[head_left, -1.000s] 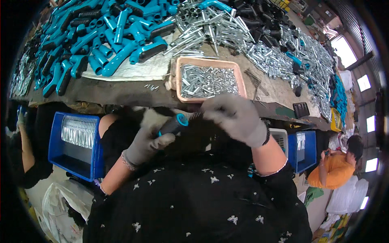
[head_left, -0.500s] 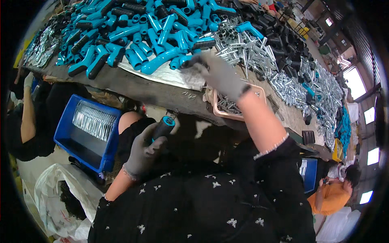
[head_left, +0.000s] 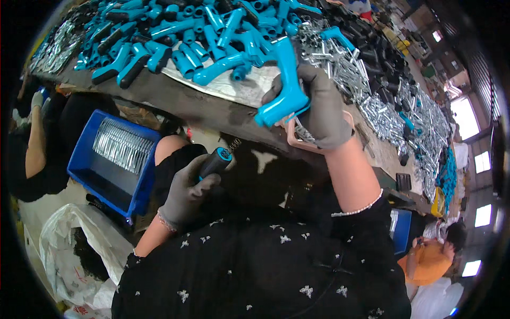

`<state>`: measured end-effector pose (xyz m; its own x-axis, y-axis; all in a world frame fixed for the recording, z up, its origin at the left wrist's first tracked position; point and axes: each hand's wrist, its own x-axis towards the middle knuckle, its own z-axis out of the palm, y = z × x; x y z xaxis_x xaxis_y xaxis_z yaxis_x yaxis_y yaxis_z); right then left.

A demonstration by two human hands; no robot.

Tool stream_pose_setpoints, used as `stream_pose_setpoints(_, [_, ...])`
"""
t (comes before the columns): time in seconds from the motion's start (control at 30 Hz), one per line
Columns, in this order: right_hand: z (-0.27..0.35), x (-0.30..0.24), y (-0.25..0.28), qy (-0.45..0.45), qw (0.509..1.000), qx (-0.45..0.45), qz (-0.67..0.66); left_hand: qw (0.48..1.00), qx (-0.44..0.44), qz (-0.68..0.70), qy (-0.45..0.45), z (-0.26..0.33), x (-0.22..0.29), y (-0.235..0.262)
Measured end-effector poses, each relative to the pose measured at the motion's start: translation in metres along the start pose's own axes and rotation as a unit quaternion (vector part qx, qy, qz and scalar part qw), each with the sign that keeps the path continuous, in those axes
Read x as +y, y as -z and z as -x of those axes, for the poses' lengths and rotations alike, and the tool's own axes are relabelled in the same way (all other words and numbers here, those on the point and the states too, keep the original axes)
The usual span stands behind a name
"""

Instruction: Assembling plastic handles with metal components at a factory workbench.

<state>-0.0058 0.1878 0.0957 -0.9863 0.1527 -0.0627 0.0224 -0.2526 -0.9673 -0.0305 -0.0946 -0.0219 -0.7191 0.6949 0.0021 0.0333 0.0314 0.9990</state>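
In my right hand (head_left: 330, 114) is a turquoise pistol-shaped plastic housing (head_left: 288, 74), raised over the bench's front edge. My gloved fingers close around its middle; the bent end points down and left. Lower and to the left, my left hand (head_left: 183, 196) grips a black cylindrical handle (head_left: 212, 166) with a turquoise end face. A small coil spring (head_left: 234, 144) sticks out past that end. Just behind my right hand, partly covered by it, sits a pink tray (head_left: 348, 121) of small metal parts. Many more turquoise housings (head_left: 139, 61) lie heaped on the bench.
Shiny metal parts (head_left: 393, 125) and black pieces (head_left: 366, 56) cover the bench's right side. A blue bin (head_left: 77, 165) with stacked metal strips stands at the left, above a white sack (head_left: 53, 234). One person's arm (head_left: 36, 138) is at far left; another person in orange (head_left: 429, 260) at right.
My right hand has picked up a turquoise housing from the heap and brought it nearer, toward the bench edge. My left hand still holds the black handle, almost in place.
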Motion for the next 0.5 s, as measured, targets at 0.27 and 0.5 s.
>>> stream_pose_setpoints(0.27, [0.052,0.02,0.007,0.027,0.997,0.068,-0.004,0.992,-0.08,-0.076,-0.056,-0.017,0.004,-0.027])
stream_pose_setpoints(0.5, [0.088,0.017,0.018,0.04,0.992,0.087,0.086,0.97,-0.105,-0.187,-0.113,-0.022,0.009,-0.039])
